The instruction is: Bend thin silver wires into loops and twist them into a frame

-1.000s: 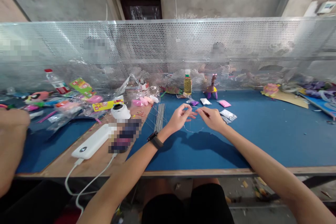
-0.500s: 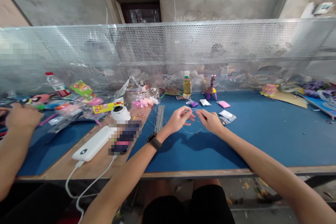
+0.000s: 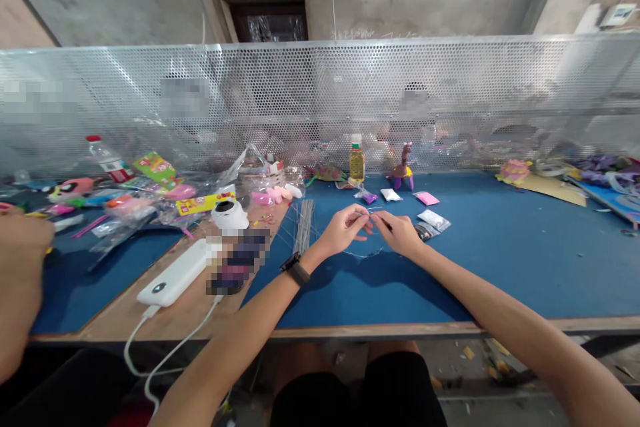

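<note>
Over the blue mat (image 3: 500, 260), my left hand (image 3: 345, 225) and my right hand (image 3: 397, 232) meet with fingertips almost touching. Both pinch a thin metal wire (image 3: 361, 255), whose loose part curves below the fingers. My left wrist wears a dark watch (image 3: 296, 269). A bundle of straight grey wires (image 3: 303, 225) lies left of my left hand. Just beyond the hands are small packets of purple clay (image 3: 369, 198), white clay (image 3: 391, 195) and pink clay (image 3: 427, 198). Another white packet (image 3: 434, 219) lies right of my right hand.
A giraffe-like clay figure (image 3: 404, 170) and a bottle of yellow liquid (image 3: 357, 163) stand at the back, before a perforated metal screen (image 3: 340, 93). To the left are a white power bank (image 3: 177, 273), a phone (image 3: 239, 263) and a white round device (image 3: 230, 216). A co-worker's hand (image 3: 25, 247) is far left.
My hands have drawn closer together, the right one shifting slightly left. The wire's loose curve has moved a little left. The co-worker's hand has moved left and nearer.
</note>
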Action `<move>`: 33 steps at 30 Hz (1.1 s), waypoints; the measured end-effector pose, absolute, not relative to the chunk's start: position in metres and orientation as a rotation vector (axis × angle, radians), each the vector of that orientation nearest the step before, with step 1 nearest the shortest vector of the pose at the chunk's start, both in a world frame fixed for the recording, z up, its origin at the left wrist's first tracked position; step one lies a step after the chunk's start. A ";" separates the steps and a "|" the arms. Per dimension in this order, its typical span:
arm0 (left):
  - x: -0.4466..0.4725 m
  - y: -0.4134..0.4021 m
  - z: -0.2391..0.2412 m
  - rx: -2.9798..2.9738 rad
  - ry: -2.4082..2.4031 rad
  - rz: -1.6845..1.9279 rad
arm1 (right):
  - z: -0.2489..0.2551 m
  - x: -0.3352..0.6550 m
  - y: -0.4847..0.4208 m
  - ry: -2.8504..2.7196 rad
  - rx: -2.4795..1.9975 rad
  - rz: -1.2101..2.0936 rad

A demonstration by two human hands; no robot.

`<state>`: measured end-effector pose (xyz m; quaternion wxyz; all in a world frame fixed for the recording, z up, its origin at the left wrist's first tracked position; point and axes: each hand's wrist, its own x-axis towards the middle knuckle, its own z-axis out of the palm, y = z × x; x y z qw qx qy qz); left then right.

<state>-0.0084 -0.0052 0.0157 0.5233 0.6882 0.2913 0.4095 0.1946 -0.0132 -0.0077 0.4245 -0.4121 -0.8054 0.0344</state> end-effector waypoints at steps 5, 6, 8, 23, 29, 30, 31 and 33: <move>-0.012 -0.006 0.020 1.660 0.645 0.933 | -0.008 0.193 -0.016 -2.028 -1.018 0.137; -0.013 -0.006 0.021 1.663 0.638 0.923 | -0.008 0.192 -0.017 -2.029 -1.010 0.145; -0.014 -0.007 0.023 1.667 0.632 0.908 | -0.007 0.192 -0.018 -2.029 -1.004 0.149; -0.015 -0.008 0.027 1.694 0.751 1.029 | 0.001 0.199 -0.015 -1.981 -1.075 0.038; -0.014 -0.008 0.029 1.707 0.802 1.124 | 0.003 0.198 -0.015 -1.981 -1.086 0.030; -0.014 -0.008 0.028 1.712 0.810 1.139 | 0.004 0.198 -0.015 -1.984 -1.086 0.028; -0.014 -0.008 0.028 1.717 0.818 1.152 | 0.004 0.198 -0.015 -1.987 -1.087 0.026; -0.013 -0.007 0.027 1.726 0.828 1.168 | 0.005 0.199 -0.015 -1.989 -1.088 0.016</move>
